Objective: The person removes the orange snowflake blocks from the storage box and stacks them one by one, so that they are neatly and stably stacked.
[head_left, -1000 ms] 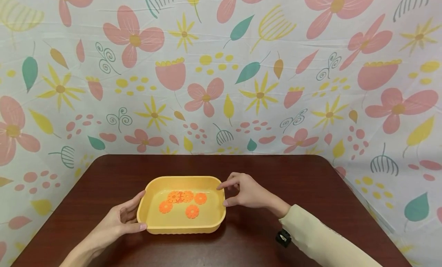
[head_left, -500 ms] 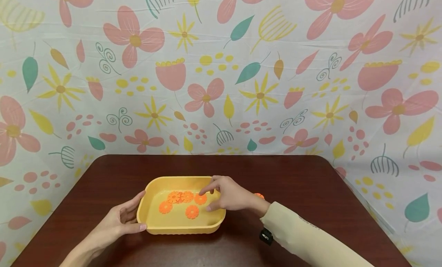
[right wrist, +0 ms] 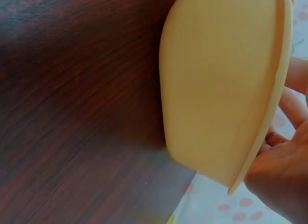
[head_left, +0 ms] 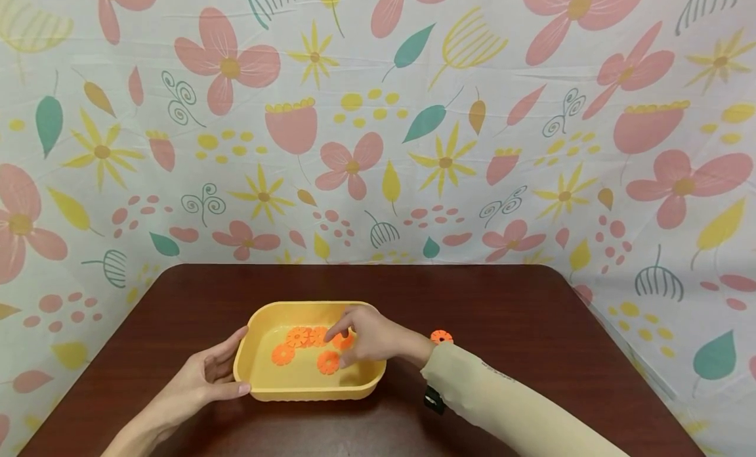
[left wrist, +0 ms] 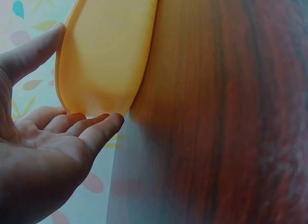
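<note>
A yellow rectangular tray (head_left: 313, 394) stands on the table with several orange flower-shaped discs (head_left: 283, 354) lying in it. At the tray's left end my left hand (head_left: 203, 379) holds it, thumb on the near corner and fingers against the far part of that end; the left wrist view shows the fingertips on the tray wall (left wrist: 106, 55). My right hand (head_left: 373, 335) reaches over the right rim into the tray, index finger and thumb apart around the discs at the right, partly covering one. In the right wrist view the tray's outer wall (right wrist: 216, 79) hides the fingertips.
Another orange flower-shaped disc (head_left: 441, 337) lies on the dark brown table (head_left: 496, 299), just beyond the right wrist. A floral cloth (head_left: 378, 122) hangs behind the table. A small black device (head_left: 434, 400) is strapped at the right sleeve (head_left: 490, 391).
My right hand has moved left from the tray's right rim to above the discs inside. The disc on the table beyond the right arm has come into view. The left hand stays put.
</note>
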{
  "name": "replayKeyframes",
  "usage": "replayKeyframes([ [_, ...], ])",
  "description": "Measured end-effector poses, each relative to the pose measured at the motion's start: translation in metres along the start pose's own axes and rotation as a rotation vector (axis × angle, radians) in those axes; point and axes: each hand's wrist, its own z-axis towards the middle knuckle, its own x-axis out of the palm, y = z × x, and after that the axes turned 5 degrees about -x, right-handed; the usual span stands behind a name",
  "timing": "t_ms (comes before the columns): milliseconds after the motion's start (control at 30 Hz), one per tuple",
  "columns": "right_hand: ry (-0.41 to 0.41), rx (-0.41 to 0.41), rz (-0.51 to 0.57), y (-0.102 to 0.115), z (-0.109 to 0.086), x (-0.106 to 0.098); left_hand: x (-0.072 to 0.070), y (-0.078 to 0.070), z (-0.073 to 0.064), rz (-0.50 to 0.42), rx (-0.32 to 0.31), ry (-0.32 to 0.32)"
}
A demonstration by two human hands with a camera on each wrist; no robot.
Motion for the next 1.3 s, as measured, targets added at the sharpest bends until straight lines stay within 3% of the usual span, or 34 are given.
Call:
replayKeyframes([
  [200, 0.063, -0.008, -0.059, 0.002, 0.008, 0.003, 0.000, 0.000, 0.000, -0.008, -0.003, 0.002],
  [500, 0.081, 0.000, -0.105, 0.000, 0.016, 0.008, 0.000, -0.001, 0.001, -0.006, -0.001, -0.005],
  [833, 0.131, 0.076, -0.159, 0.002, 0.023, 0.014, 0.001, 0.000, 0.000, 0.010, 0.003, -0.013],
  [1300, 0.112, 0.123, -0.223, 0.001, 0.025, 0.021, 0.000, 0.002, 0.000, -0.011, 0.020, -0.003],
])
